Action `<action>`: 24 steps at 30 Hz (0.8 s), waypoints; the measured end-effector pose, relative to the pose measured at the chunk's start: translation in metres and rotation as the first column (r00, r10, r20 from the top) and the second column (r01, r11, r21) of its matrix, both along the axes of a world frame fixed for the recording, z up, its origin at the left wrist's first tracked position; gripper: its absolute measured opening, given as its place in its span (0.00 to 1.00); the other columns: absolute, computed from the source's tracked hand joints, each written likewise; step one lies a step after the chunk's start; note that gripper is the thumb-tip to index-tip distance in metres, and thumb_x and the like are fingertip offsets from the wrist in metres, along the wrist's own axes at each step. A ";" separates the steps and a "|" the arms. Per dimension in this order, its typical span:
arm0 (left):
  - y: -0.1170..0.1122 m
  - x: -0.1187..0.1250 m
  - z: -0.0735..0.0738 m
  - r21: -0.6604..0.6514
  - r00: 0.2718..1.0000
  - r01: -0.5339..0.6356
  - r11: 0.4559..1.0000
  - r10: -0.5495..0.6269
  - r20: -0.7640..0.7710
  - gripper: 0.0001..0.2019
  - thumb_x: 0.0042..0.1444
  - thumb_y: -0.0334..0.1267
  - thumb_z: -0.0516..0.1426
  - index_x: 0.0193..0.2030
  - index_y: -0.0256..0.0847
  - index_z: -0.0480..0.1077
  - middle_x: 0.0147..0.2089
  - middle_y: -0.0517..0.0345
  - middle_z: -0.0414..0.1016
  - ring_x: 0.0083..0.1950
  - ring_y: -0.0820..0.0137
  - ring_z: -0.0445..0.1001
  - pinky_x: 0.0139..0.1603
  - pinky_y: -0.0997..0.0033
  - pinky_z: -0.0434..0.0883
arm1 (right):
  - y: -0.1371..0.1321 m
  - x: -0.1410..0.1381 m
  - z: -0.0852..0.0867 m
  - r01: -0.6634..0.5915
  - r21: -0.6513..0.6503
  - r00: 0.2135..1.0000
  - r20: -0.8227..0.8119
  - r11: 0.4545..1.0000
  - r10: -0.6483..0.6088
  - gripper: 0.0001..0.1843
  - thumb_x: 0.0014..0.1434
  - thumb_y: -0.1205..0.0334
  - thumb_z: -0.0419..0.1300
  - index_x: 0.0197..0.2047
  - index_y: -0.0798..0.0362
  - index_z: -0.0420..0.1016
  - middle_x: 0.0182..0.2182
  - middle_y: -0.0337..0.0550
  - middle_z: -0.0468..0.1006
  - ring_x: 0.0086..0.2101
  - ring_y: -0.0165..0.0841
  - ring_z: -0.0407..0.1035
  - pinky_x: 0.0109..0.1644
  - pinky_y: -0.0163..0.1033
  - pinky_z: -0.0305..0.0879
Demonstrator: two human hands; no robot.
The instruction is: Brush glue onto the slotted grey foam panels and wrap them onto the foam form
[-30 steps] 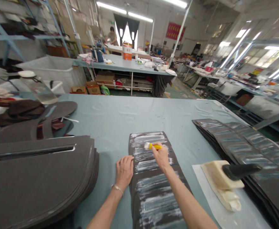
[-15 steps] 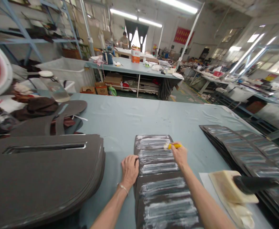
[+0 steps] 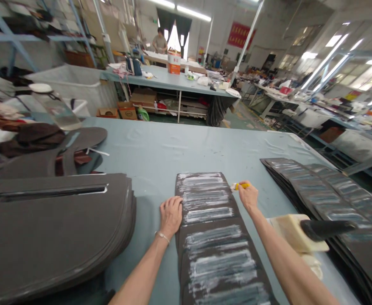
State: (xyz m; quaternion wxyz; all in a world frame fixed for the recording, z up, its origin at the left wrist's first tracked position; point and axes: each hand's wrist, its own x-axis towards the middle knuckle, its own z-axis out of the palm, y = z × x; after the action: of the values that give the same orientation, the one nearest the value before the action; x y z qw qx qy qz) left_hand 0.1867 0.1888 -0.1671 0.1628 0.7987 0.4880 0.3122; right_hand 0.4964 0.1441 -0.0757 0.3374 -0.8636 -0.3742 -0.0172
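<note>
A long dark panel (image 3: pixel 211 226) lies in front of me, crossed by bands of wet-looking white coating. My left hand (image 3: pixel 171 215) rests flat on the panel's left edge, fingers loosely spread and holding nothing. In my right hand (image 3: pixel 248 196) is a small yellow-handled brush (image 3: pixel 241 186), its whitish bristles pointing left. The bristles are at the panel's right edge near the top; I cannot tell whether they touch it. Right of my forearm stands a cream-coloured container (image 3: pixel 295 233) with a thick black handle (image 3: pixel 327 229) sticking out to the right.
A thick stack of dark rounded pieces (image 3: pixel 55 228) with a slot fills the left. More coated dark panels (image 3: pixel 319 195) are stacked at the right. A clear jar (image 3: pixel 57 108) and dark fabric lie back left on the blue-grey table (image 3: pixel 160 148). A person (image 3: pixel 159 41) stands far off.
My right hand and the brush have moved right, from over the coated bands to the panel's right edge. My left hand stays on the panel. The camera view has shifted slightly.
</note>
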 end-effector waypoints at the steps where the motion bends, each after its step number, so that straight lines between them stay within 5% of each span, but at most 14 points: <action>1: 0.000 -0.001 0.001 -0.020 1.000 -0.012 1.000 0.012 0.022 0.14 0.61 0.34 0.46 0.51 0.48 0.66 0.52 0.55 0.71 0.55 0.65 0.65 0.57 0.58 0.57 | -0.006 -0.006 0.002 -0.039 0.012 0.999 -0.020 0.999 0.039 0.15 0.48 0.56 0.52 0.32 0.53 0.76 0.21 0.40 0.73 0.24 0.32 0.63 0.31 0.35 0.56; 5: -0.014 -0.008 0.005 -0.050 0.990 -0.118 0.992 0.121 0.072 0.13 0.61 0.34 0.45 0.47 0.45 0.67 0.49 0.53 0.72 0.52 0.65 0.67 0.54 0.60 0.60 | -0.014 -0.088 -0.005 -0.327 0.123 0.904 -0.247 0.937 0.348 0.14 0.51 0.53 0.54 0.34 0.53 0.75 0.21 0.36 0.72 0.22 0.29 0.63 0.29 0.33 0.57; 8: -0.037 -0.012 0.007 -0.026 0.998 -0.062 0.998 0.063 0.019 0.13 0.62 0.34 0.45 0.44 0.45 0.69 0.47 0.53 0.73 0.52 0.64 0.67 0.55 0.59 0.59 | -0.010 -0.156 -0.015 -0.464 0.201 0.800 -0.323 0.863 0.506 0.13 0.52 0.54 0.54 0.33 0.52 0.75 0.23 0.36 0.73 0.23 0.29 0.64 0.29 0.32 0.58; 10: -0.050 -0.013 0.007 -0.005 1.000 -0.005 1.000 0.005 -0.028 0.13 0.62 0.33 0.45 0.46 0.46 0.69 0.49 0.54 0.73 0.54 0.64 0.67 0.56 0.57 0.57 | -0.007 -0.178 -0.021 -0.522 0.216 0.761 -0.319 0.825 0.565 0.12 0.53 0.56 0.53 0.33 0.51 0.75 0.25 0.37 0.74 0.25 0.29 0.65 0.31 0.32 0.59; 13: -0.058 -0.014 0.004 0.017 0.997 0.010 1.000 -0.009 -0.070 0.15 0.61 0.32 0.45 0.50 0.46 0.68 0.52 0.53 0.72 0.55 0.63 0.66 0.56 0.56 0.56 | -0.012 -0.157 -0.027 -0.493 0.169 0.802 -0.293 0.854 0.521 0.12 0.51 0.57 0.52 0.32 0.51 0.75 0.24 0.36 0.73 0.25 0.29 0.64 0.31 0.32 0.59; 17: -0.056 -0.014 0.001 0.028 0.997 0.014 1.000 -0.012 -0.073 0.15 0.61 0.32 0.45 0.50 0.46 0.67 0.52 0.53 0.72 0.56 0.62 0.66 0.56 0.55 0.56 | -0.037 -0.064 -0.025 -0.260 0.076 0.947 -0.172 0.963 0.270 0.12 0.50 0.55 0.52 0.29 0.52 0.73 0.20 0.36 0.70 0.22 0.29 0.60 0.29 0.33 0.56; 20: -0.056 -0.013 0.000 0.024 0.998 0.014 1.000 -0.013 -0.057 0.15 0.61 0.33 0.46 0.50 0.46 0.67 0.52 0.53 0.72 0.56 0.62 0.66 0.56 0.55 0.56 | -0.054 -0.009 -0.017 -0.105 0.024 0.991 -0.077 0.994 0.107 0.14 0.49 0.54 0.52 0.29 0.53 0.74 0.19 0.37 0.70 0.22 0.31 0.61 0.29 0.34 0.56; 24: -0.054 -0.015 0.000 -0.013 1.000 0.009 1.000 -0.009 -0.023 0.14 0.61 0.34 0.46 0.50 0.47 0.67 0.52 0.54 0.72 0.56 0.62 0.65 0.58 0.55 0.55 | -0.058 -0.013 -0.009 -0.105 0.068 0.991 -0.074 0.992 0.110 0.16 0.49 0.52 0.53 0.30 0.53 0.75 0.21 0.38 0.71 0.24 0.31 0.63 0.30 0.34 0.56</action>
State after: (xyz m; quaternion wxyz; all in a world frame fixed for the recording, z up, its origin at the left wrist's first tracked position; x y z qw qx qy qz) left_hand 0.1718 0.1350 -0.1672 0.1640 0.8032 0.4883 0.2992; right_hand 0.4834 0.0862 -0.0851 0.3795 -0.8310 -0.4061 0.0228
